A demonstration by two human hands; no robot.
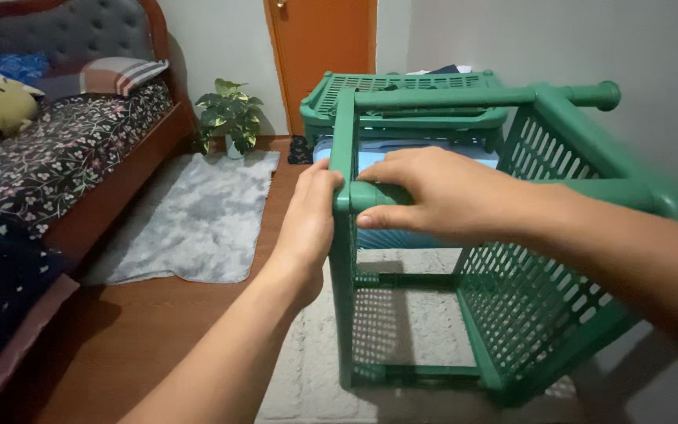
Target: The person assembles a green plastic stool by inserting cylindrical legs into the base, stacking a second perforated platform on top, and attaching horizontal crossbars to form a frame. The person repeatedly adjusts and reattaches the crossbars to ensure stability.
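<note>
Left hand [308,224] and right hand [441,196], grip closed on green plastic rack [527,298], grey rug [198,220] beside

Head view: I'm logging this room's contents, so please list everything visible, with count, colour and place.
green plastic rack: one, green, lattice shelves and round posts, tipped on its side on the floor at right
green tray: one, green, slotted, behind the rack near the door
blue container: one, light blue, under the tray, partly hidden
grey rug: one, grey, on the wooden floor beside the bed
pale mat: one, off-white, under the rack
potted plant: one, green leaves, by the wall
door: one, orange-brown, shut, at back
bed: one, dark floral cover, wooden frame, left
pillows: several, mixed colours, at the headboard
left hand: gripping the rack's upright post
right hand: gripping the rack's horizontal post
</note>
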